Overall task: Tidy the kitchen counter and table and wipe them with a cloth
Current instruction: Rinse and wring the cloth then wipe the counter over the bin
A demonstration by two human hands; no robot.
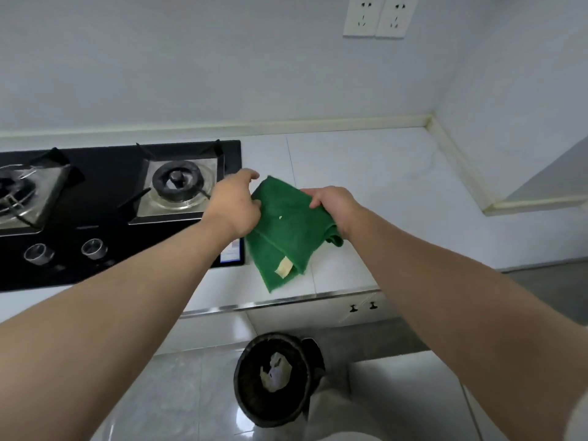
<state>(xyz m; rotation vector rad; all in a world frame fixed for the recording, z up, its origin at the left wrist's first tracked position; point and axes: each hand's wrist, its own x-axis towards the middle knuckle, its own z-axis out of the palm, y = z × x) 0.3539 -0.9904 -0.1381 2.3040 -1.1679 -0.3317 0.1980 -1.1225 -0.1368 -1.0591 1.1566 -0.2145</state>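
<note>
The left hand (237,205) and right hand (331,206) each grip an edge of the folded green fleecy cloth (286,237) hanging between them over the white tiled desk (381,173), so wiping seems not yet begun.

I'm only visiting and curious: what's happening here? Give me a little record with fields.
Place: kitchen counter beside a black gas hob
Item held: green cloth, folded, with a pale label
Left hand: pinches the cloth's left edge
Right hand: grips its right side
Below: bin on the floor, crumpled scrap inside
Wall: two sockets
</note>
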